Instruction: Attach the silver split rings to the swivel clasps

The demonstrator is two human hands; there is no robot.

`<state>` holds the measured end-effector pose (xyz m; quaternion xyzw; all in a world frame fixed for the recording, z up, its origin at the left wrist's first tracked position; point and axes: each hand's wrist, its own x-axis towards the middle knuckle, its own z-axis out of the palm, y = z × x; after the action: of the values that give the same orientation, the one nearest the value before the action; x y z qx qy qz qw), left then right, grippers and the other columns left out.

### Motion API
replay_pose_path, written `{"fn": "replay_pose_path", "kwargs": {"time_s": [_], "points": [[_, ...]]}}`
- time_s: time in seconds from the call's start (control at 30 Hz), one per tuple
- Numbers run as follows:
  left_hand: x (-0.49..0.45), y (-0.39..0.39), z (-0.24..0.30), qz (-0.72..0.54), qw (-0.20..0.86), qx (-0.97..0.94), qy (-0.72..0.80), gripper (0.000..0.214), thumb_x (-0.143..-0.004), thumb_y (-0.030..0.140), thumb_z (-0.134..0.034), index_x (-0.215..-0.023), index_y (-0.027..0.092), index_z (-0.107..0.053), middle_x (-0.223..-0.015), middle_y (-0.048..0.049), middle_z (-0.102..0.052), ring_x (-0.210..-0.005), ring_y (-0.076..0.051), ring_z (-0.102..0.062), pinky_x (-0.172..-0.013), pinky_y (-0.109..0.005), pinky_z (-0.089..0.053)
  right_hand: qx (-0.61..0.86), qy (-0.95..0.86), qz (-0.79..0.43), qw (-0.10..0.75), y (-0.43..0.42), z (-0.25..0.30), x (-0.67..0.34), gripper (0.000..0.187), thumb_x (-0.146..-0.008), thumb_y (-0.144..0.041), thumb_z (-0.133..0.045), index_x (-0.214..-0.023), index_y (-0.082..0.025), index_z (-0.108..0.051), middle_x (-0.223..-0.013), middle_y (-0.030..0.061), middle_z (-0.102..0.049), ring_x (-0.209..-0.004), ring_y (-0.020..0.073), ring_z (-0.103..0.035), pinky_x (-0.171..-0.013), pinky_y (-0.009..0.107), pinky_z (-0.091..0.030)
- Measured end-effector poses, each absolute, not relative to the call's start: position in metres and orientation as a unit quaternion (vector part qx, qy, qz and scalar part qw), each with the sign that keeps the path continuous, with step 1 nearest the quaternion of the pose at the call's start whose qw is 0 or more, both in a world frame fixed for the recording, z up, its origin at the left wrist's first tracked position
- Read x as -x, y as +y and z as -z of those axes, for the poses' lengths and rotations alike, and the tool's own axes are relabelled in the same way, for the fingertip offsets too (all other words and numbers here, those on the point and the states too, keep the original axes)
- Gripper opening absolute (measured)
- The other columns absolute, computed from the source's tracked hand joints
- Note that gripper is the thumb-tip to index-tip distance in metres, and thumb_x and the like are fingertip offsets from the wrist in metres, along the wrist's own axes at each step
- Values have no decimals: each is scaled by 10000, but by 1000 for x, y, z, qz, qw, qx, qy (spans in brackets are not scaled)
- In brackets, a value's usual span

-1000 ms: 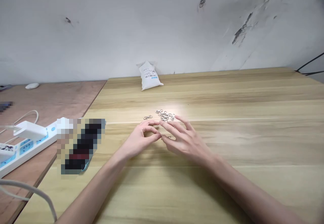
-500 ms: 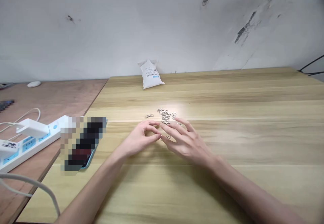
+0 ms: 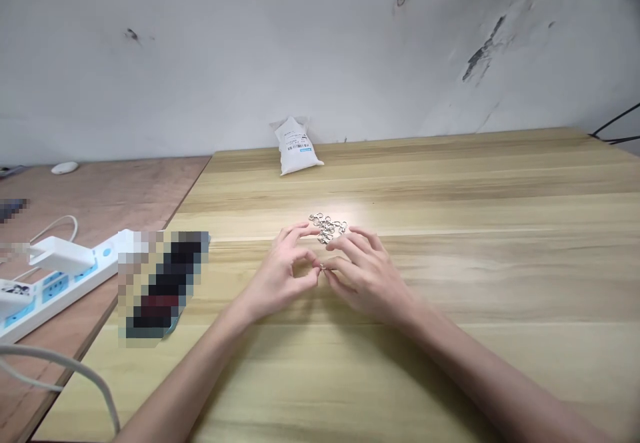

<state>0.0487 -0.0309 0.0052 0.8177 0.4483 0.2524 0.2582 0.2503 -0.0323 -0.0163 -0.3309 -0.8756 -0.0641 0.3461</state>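
Between my two hands is a small metal swivel clasp (image 3: pixel 323 267), mostly covered by my fingertips. The thumb and index finger of my left hand (image 3: pixel 280 271) pinch its left end, forming a ring shape. My right hand (image 3: pixel 373 276) grips its other end between thumb and index finger, the remaining fingers bent forward over the table. Just beyond the fingertips lies a loose pile of silver swivel clasps (image 3: pixel 327 227), several tangled together.
A white labelled packet (image 3: pixel 297 149) rests near the wall on the wooden table (image 3: pixel 475 229). Left of my hands lies a phone (image 3: pixel 170 283), partly pixelated. A white power strip (image 3: pixel 65 286) with plugs stands on the adjoining brown table, and a cable (image 3: pixel 75 363) loops at the lower left.
The clasp has been lifted off the table and is pinched by both hands. My left hand has raised its fingers, now covering the spot where a separate clasp lay.
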Motion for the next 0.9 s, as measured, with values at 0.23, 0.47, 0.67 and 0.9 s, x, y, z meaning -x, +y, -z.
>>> {"fn": "replay_pose_path", "kwargs": {"time_s": [0.23, 0.47, 0.67, 0.9], "points": [[-50, -32, -7, -284, 116, -854, 421, 103, -838, 146, -604, -782, 212, -660, -1379, -53, -547, -1381, -296, -363, -1121, -515, -322, 404, -874, -32, 268, -31, 13, -252, 167, -958, -215, -454, -853, -183, -579, -933, 73, -635, -942, 213, -554, -1006, 432, -375], [-52, -34, -9, -323, 169, -817, 446, 113, -854, 144, -591, -782, 215, -642, -1381, -34, -529, -1405, -252, -329, -1155, -493, -304, 408, -877, 101, 233, -38, 14, -239, 230, -954, -207, -412, -809, -166, -586, -849, 97, -623, -891, 237, -552, -1054, 460, -336], [-52, -33, -6, -301, 85, -827, 467, 109, -845, 147, -597, -775, 213, -649, -1358, -50, -553, -1383, -289, -358, -1109, -523, -309, 377, -887, 121, 236, -41, 25, -234, 187, -913, -184, -477, -808, -169, -631, -799, 69, -629, -895, 227, -560, -1076, 463, -328], [-31, -19, -4, -210, 31, -879, 426, 132, -870, 173, -566, -792, 210, -666, -1388, -72, -541, -1378, -296, -373, -1068, -501, -363, 305, -918, 86, 237, -39, 24, -238, 220, -895, -142, -534, -701, -187, -628, -775, 35, -611, -801, 178, -542, -941, 379, -412]]}}
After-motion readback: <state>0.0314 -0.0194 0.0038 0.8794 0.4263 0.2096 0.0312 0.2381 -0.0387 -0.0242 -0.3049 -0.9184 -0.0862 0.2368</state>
